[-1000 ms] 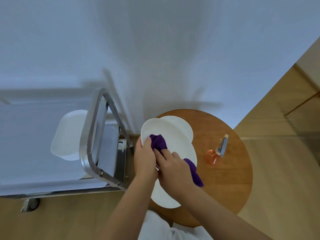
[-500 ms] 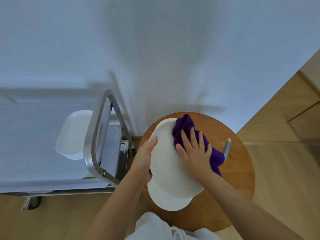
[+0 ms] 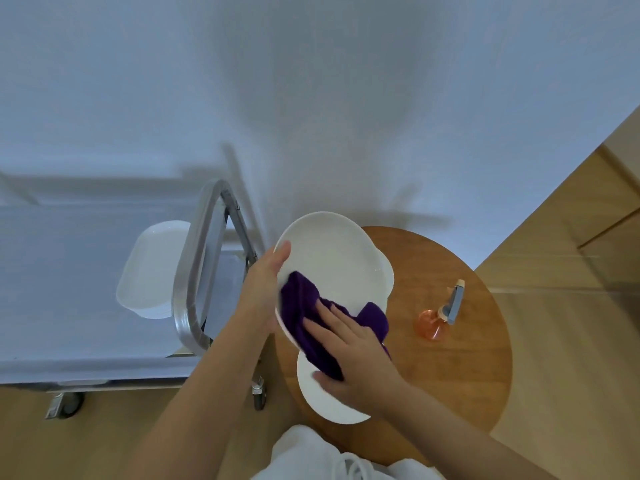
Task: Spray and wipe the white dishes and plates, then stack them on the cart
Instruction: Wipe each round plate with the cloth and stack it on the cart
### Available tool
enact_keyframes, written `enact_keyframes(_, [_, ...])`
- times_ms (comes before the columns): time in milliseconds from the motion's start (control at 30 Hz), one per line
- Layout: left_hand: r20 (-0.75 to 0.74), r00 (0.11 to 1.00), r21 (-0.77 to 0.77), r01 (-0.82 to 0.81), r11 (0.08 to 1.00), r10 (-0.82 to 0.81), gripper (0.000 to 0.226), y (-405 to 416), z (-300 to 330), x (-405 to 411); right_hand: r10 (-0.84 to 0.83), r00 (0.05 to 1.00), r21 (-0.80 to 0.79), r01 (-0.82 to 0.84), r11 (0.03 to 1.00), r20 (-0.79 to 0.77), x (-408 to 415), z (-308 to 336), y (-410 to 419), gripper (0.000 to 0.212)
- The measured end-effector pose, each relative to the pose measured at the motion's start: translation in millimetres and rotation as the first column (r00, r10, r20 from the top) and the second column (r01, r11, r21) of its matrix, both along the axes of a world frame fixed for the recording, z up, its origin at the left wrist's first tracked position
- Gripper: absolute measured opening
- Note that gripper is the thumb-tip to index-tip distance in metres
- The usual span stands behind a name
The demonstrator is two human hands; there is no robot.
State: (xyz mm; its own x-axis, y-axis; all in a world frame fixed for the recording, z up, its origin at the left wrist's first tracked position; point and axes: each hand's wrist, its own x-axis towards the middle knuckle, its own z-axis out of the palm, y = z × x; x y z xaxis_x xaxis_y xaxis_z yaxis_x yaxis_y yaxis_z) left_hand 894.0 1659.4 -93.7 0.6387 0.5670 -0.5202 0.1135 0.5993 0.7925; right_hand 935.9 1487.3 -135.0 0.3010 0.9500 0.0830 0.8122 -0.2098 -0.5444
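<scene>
White dishes (image 3: 152, 271) already stacked on cart (image 3: 194, 271). Left hand (image 3: 263, 289) grips rim of tilted plate (image 3: 332, 261); right hand (image 3: 349, 351), fingers flat, presses purple cloth (image 3: 301, 306) on it. More plates beneath on desk (image 3: 467, 368); spray bottle (image 3: 438, 318) idle. Task midway.

My left hand (image 3: 265, 289) grips the rim of a white dish (image 3: 332, 268), tilted above the round wooden table (image 3: 485, 368). My right hand (image 3: 353, 355) presses a purple cloth (image 3: 304, 317) flat on its lower part. More white plates (image 3: 329, 396) underneath. Orange spray bottle (image 3: 436, 320) on table, right. White dishes (image 3: 152, 271) on the cart (image 3: 194, 278), left.
</scene>
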Motion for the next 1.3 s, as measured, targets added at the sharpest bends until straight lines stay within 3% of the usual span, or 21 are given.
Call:
enact_keyframes(100, [0.008,0.992,-0.094,0.127,0.988,-0.126,0.044,6.2,5.9,0.7,-0.029,0.971,0.124,0.0,0.992,0.238,10.5,-5.0,-13.5,0.07])
enact_keyframes(233, [-0.031,0.984,-0.036,0.177,0.984,-0.178,0.038,21.1,1.8,1.0,0.005,0.97,0.198,-0.055,0.979,0.245,16.2,0.3,-18.1,0.055])
enact_keyframes(300, [-0.024,0.968,-0.046,0.25,0.967,-0.251,0.044,28.3,-1.0,1.6,-0.008,0.996,0.181,-0.008,0.983,0.085,16.0,12.2,-15.8,0.046])
enact_keyframes(367, [-0.073,0.937,-0.056,0.339,0.939,-0.343,0.067,29.5,-3.9,2.7,-0.129,0.965,0.121,0.159,0.98,-0.229,18.6,27.8,-12.8,0.037])
enact_keyframes(433, [-0.166,0.907,-0.025,0.388,0.921,-0.386,0.09,28.7,-12.3,1.3,-0.26,0.789,0.012,0.32,0.947,-0.557,27.6,38.4,-9.8,0.037])
enact_keyframes(467, [-0.183,0.905,0.004,0.39,0.921,-0.383,0.088,27.9,-16.7,-0.4,-0.281,0.643,-0.028,0.374,0.927,-0.713,35.2,42.4,-9.2,0.039])
enact_keyframes(533, [-0.137,0.917,0.065,0.386,0.92,-0.375,0.056,23.4,-25.3,-5.6,-0.206,0.326,-0.049,0.43,0.901,-0.923,51.1,47.5,-11.0,0.047])
enact_keyframes(567, [-0.106,0.928,0.08,0.366,0.927,-0.357,0.041,20.9,-30.7,-8.6,-0.156,0.208,-0.046,0.453,0.891,-0.966,57.5,49.7,-12.6,0.049])
enact_keyframes(600, [-0.069,0.943,0.065,0.331,0.942,-0.326,0.04,18.8,-37.6,-11.8,-0.117,0.111,-0.05,0.482,0.875,-0.987,61.7,51.2,-13.8,0.052])
enact_keyframes(667, [0.014,0.966,-0.048,0.259,0.965,-0.259,0.059,13.1,-46.3,-16.5,-0.101,-0.047,-0.11,0.549,0.829,-0.994,67.1,50.1,-14.8,0.049])
enact_keyframes(800, [0.06,0.983,-0.195,0.185,0.963,-0.176,0.076,1.0,-50.6,-20.2,-0.143,-0.215,-0.251,0.64,0.726,-0.966,73.5,43.6,-15.0,0.039])
enact_keyframes(900, [0.044,0.992,-0.14,0.124,0.982,-0.119,0.068,-4.3,-46.2,-18.8,-0.2,-0.167,-0.258,0.724,0.639,-0.965,75.3,43.5,-11.7,0.039])
enact_keyframes(1000, [0.008,0.998,-0.003,0.068,0.998,-0.068,0.077,-11.2,-36.3,-19.8,-0.418,-0.016,-0.212,0.879,0.427,-0.908,79.0,34.7,-8.1,0.018])
enact_keyframes(1067, [-0.047,0.998,0.152,0.054,0.987,-0.047,0.077,-14.6,-28.5,-22.0,-0.559,0.107,-0.141,0.913,0.383,-0.822,79.8,26.6,-5.7,0.023])
enact_keyframes(1133, [-0.137,0.988,0.39,0.116,0.914,-0.067,0.062,-18.6,-20.5,-21.8,-0.613,0.262,-0.059,0.89,0.452,-0.746,78.9,24.2,-0.9,0.034])
enact_keyframes(1200, [-0.281,0.954,0.632,0.268,0.727,-0.108,0.05,-23.7,-14.1,-17.3,-0.588,0.428,0.02,0.819,0.573,-0.687,77.1,27.0,7.2,0.036])
enact_keyframes(1267, [-0.398,0.91,0.738,0.392,0.549,-0.115,0.046,-31.0,-10.6,-10.9,-0.536,0.58,0.108,0.734,0.67,-0.613,73.2,32.8,19.8,0.039])
enact_keyframes(1300, [-0.424,0.9,0.752,0.414,0.513,-0.104,0.045,-33.9,-9.2,-8.1,-0.521,0.627,0.14,0.706,0.694,-0.579,69.7,36.0,27.4,0.041])
